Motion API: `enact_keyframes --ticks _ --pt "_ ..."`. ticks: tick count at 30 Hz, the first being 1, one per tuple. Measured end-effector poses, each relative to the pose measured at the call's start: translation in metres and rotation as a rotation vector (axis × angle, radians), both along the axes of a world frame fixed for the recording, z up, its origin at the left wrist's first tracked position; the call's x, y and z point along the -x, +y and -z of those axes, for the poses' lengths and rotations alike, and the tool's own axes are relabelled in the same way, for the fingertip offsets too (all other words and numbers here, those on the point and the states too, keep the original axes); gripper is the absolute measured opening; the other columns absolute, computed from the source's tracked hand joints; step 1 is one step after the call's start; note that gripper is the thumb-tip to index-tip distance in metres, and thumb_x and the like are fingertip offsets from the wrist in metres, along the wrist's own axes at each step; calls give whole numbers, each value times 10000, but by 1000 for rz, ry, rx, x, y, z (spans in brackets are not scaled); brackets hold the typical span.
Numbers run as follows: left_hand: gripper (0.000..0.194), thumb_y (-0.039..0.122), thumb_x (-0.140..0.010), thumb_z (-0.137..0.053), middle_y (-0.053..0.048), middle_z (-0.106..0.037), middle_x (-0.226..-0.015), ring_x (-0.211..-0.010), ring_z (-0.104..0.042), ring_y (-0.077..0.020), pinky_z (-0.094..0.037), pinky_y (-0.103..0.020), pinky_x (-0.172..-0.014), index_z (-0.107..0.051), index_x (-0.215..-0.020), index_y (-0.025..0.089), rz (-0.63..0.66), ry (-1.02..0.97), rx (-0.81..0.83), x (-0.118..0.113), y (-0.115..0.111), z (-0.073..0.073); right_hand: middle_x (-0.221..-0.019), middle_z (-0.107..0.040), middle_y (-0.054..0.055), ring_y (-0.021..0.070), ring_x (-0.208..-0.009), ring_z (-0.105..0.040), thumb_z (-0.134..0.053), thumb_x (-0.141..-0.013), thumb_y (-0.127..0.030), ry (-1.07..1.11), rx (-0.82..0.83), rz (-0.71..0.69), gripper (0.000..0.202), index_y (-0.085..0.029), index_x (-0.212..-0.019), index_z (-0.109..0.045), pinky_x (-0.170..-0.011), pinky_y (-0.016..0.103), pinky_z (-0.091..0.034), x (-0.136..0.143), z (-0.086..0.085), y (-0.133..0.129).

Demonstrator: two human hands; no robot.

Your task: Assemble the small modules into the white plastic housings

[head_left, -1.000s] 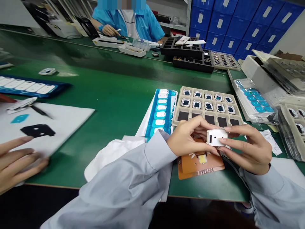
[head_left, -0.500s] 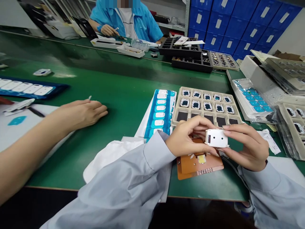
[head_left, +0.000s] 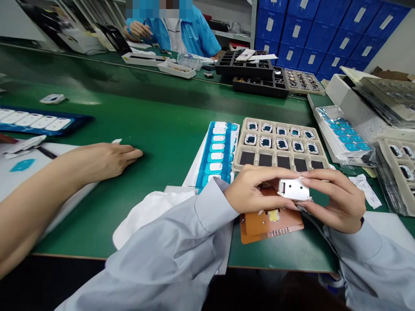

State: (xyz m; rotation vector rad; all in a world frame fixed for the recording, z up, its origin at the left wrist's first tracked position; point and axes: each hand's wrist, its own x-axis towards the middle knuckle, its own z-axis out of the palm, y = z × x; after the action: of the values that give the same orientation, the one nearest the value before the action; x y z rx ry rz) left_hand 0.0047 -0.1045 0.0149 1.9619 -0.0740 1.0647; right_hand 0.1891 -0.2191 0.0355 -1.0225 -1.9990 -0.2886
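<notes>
Between my two hands is a small white rectangular housing (head_left: 293, 190) with rounded corners, two dark holes and a dark slot at its left end. My left hand (head_left: 256, 190) pinches its left side, fingers along the top edge and thumb below. On its right side my right hand (head_left: 337, 198) grips it the same way. Below them an orange fixture plate (head_left: 272, 226) with a yellow patch lies on the green table, partly covered by my hands. Just behind, a beige tray (head_left: 239, 155) holds two rows of similar white-framed parts; its front compartments show dark pads.
Left of the tray lies a blue sheet of white stickers (head_left: 216, 156), near a white cloth (head_left: 145, 216). A co-worker's hand (head_left: 106, 162) rests at left; another person in blue (head_left: 201, 34) sits opposite. Bagged blue stickers (head_left: 346, 134) and stacked trays (head_left: 398, 172) stand at right.
The housing has tilted slightly in my hands, and my left fingers have straightened along its top edge. The co-worker's hand at left shifted slightly; the person opposite raised a hand.
</notes>
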Motion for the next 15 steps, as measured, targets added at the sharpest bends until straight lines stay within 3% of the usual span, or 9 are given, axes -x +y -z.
enact_keyframes --ticks 7,12,15 --pt "435 191 -673 -857 -146 -760 -1052 -793 -753 -171 -596 -174 -643 -715 -1078 113 -16 4 -38 1 1 -1 -1050 -673 109 216 -909 -682 -682 -875 -149 -22 20 8 326 -216 -1193 -651 -747 333 -604 -1 0 -2" --pt "421 163 -686 -845 -187 -738 -1099 -1032 -724 -237 -605 -283 -884 -712 -1082 106 35 -70 -98 -1 4 -1 -1078 -646 101 205 -864 -662 -655 -866 -69 -5 9 14 314 -231 -1133 -679 -693 331 -607 2 0 -4" --pt "375 132 -729 -809 -180 -722 -1149 -1092 -700 -236 -594 -315 -939 -706 -1089 128 60 -94 -116 -1 4 -1 -1070 -620 81 196 -841 -647 -693 -805 -22 80 -20 9 321 -240 -1041 -693 -692 329 -604 4 5 -3"
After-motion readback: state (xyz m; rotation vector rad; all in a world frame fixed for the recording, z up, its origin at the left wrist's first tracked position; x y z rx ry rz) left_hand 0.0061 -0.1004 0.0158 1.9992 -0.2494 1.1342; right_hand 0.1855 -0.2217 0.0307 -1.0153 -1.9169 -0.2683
